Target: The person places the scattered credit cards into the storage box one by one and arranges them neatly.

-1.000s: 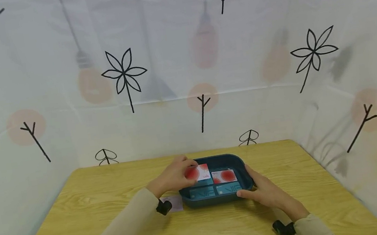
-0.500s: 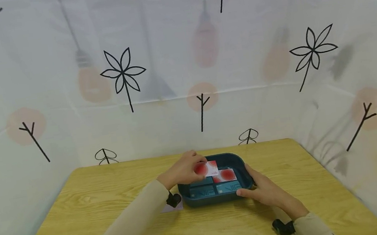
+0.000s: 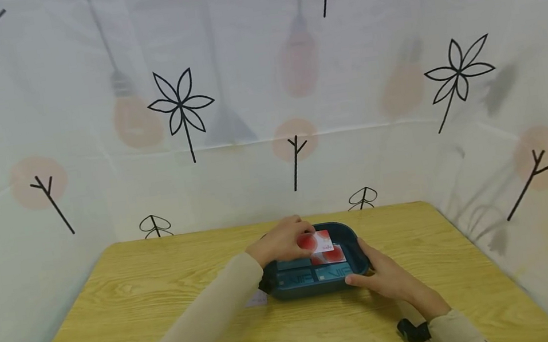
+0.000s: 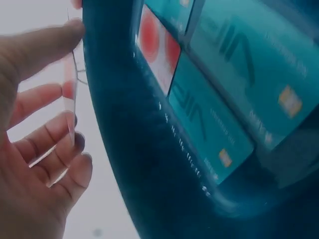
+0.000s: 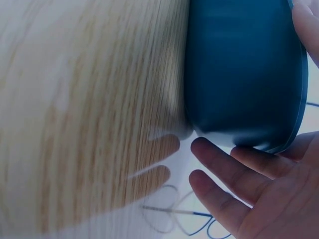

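Observation:
My left hand (image 3: 283, 241) pinches a red-and-white card (image 3: 322, 241) between thumb and fingers, over the back part of a dark teal tray (image 3: 310, 291). Seen nearly edge-on in the left wrist view, the held card (image 4: 70, 89) is beside the tray's rim. Inside the tray lie another red-and-white card (image 3: 336, 254) and several teal VIP cards (image 3: 333, 272). My right hand (image 3: 392, 281) holds the tray's right end, thumb at the near rim and fingers along the far side. Part of the tray's left side is hidden behind my left hand.
A pale purple card (image 3: 257, 298) lies on the wooden table (image 3: 295, 335) by the tray's near left corner, partly covered by my left sleeve. Behind the table hangs a white patterned cloth (image 3: 234, 182), which also runs along both sides.
My left hand has moved right with the pinched card, which now overlaps the red-and-white card in the tray in the head view. The right hand and tray stay in place.

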### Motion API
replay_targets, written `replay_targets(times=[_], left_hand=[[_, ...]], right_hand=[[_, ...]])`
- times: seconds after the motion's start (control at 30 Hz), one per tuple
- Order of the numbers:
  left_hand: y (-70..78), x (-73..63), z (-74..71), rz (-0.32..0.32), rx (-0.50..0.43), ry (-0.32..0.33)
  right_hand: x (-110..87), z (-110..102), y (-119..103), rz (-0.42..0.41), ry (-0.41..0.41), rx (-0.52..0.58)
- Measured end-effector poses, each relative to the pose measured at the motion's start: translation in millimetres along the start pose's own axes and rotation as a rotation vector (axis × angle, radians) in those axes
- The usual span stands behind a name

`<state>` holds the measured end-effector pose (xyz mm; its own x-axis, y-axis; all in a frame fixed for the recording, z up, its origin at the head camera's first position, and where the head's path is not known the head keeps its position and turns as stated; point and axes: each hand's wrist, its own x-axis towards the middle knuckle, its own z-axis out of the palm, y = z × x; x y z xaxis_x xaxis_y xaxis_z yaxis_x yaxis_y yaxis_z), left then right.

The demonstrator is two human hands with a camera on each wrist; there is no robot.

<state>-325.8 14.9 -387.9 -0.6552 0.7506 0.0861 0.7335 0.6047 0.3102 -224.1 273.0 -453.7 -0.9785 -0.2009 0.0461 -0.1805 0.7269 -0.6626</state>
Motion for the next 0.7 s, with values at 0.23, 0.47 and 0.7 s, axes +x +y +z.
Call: replay_targets(times=[0.23, 0.47, 0.7], left_hand=[[3.5, 11.1, -1.2, 0.003, 0.011, -0.014], [7.3, 23.0, 2.3, -0.003, 0.033, -0.052], [10.7, 31.3, 11.0, -0.018, 0.055, -0.076]], right_hand=[[-0.6, 0.2, 2.4, -0.003, -0.009, 0.044], [-1.5, -1.0, 1.8, 0.000, -0.008, 0.047], [-1.4, -0.7, 1.9, -0.014, -0.006, 0.025]])
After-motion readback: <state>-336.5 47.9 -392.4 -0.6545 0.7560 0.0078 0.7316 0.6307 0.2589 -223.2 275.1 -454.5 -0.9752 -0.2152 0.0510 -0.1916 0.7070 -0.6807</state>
